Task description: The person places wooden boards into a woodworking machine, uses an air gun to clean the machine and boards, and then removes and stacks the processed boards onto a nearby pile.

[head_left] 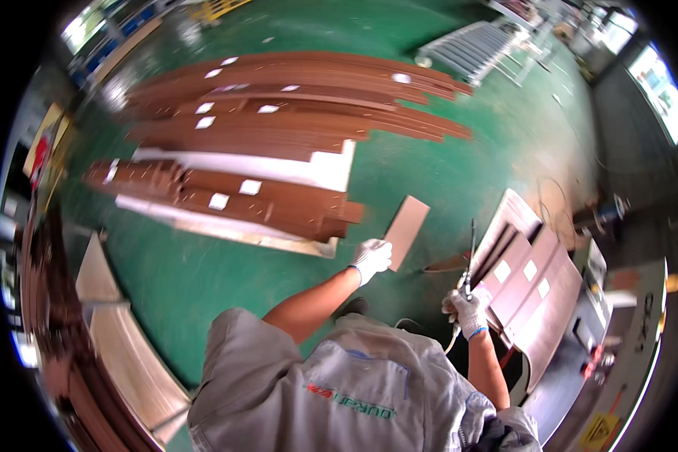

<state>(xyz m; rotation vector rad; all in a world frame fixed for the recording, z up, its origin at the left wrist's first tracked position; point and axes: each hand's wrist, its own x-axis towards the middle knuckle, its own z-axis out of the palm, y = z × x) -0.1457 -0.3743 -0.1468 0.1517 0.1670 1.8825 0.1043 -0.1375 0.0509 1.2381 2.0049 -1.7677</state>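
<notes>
My left hand (pixel 372 259), in a white knit glove, is closed on the lower edge of a small flat brown board (pixel 409 232), which is held tilted above the green floor. My right hand (pixel 467 311), also gloved, is wrapped round an air blow gun (pixel 471 265) with a long thin dark nozzle pointing away from me. A pale hose (pixel 452 340) hangs below that hand. Just right of it lie several brown panels (pixel 514 260) with white labels, on a machine table. Part of a pointed brown piece (pixel 448 264) shows between my hands.
Long rows of brown boards (pixel 271 120) lie on the green floor (pixel 399 166) ahead, some over white sheets (pixel 331 167). A roller conveyor (pixel 471 50) stands at the far right. Pale panels (pixel 132 354) lean at the left. A grey machine (pixel 633 354) borders the right side.
</notes>
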